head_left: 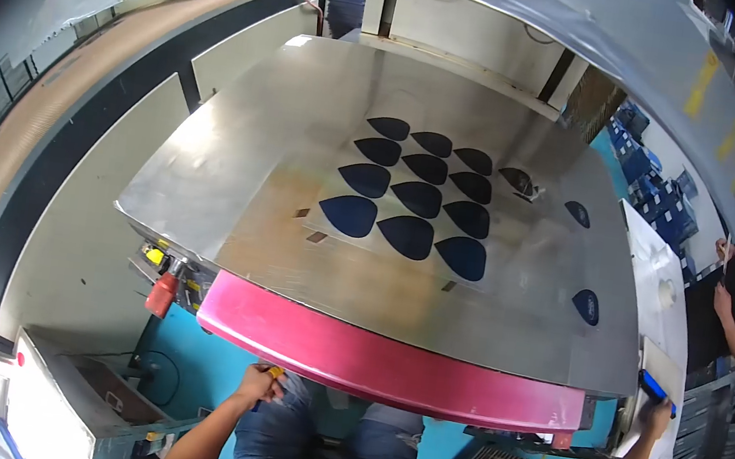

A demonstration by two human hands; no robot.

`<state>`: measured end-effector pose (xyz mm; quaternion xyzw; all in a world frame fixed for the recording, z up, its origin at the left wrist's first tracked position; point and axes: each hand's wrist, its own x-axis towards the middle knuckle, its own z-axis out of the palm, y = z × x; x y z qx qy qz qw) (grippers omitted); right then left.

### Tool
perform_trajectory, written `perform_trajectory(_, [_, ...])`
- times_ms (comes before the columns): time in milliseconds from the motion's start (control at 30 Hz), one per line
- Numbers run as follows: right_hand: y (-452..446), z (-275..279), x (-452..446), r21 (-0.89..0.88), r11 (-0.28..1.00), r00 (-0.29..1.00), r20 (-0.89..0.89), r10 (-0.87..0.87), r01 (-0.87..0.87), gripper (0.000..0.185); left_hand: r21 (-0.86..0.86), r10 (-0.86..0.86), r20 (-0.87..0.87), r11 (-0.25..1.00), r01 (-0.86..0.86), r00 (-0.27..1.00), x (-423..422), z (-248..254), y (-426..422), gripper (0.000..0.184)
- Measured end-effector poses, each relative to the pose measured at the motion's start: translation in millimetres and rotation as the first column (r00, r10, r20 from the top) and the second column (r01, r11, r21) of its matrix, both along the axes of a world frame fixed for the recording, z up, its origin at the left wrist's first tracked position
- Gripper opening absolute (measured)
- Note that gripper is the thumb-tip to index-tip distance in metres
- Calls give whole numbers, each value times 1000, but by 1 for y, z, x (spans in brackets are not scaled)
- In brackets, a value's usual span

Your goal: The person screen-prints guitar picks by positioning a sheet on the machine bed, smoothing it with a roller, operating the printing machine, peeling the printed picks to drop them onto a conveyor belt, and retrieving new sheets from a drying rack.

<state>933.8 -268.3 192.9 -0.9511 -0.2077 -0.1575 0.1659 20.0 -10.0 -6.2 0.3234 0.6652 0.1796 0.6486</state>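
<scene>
We see the left hand (262, 385) low in front of the pink front edge (388, 353) of a machine, above the left leg in jeans (276, 431); its fingers are curled together on a small yellow object (275, 372), which comes out at the top of the fist. The right hand (658, 419) is far out to the right side, and it touches the lower end of a blue tool (653, 387), which lies against a pale board (655, 356) beside the metal table (209, 162); we cannot tell if these fingers are clamped on the tool or only rest on it. On the table, we count twelve dark drop-shaped pieces (416, 200), set in three columns of four, well apart from both hands. To the right of them there is one shiny piece (517, 180), and nearer to the right edge there are two loose dark pieces (587, 307), well apart from each other. Behind the right hand, at the far right, we see also a co-worker's hands (722, 299) near a white surface (655, 263).
</scene>
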Motion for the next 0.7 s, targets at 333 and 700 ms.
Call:
perform_trajectory(333, [122, 111, -174, 489, 850, 921, -205, 332, -198, 55, 157, 14, -35, 988, -9, 999, 18, -1, -14, 23])
perform_trajectory(700, [453, 124, -436, -143, 507, 484, 165, 859, -850, 33, 224, 61, -24, 973, -54, 998, 11, -14, -11, 23])
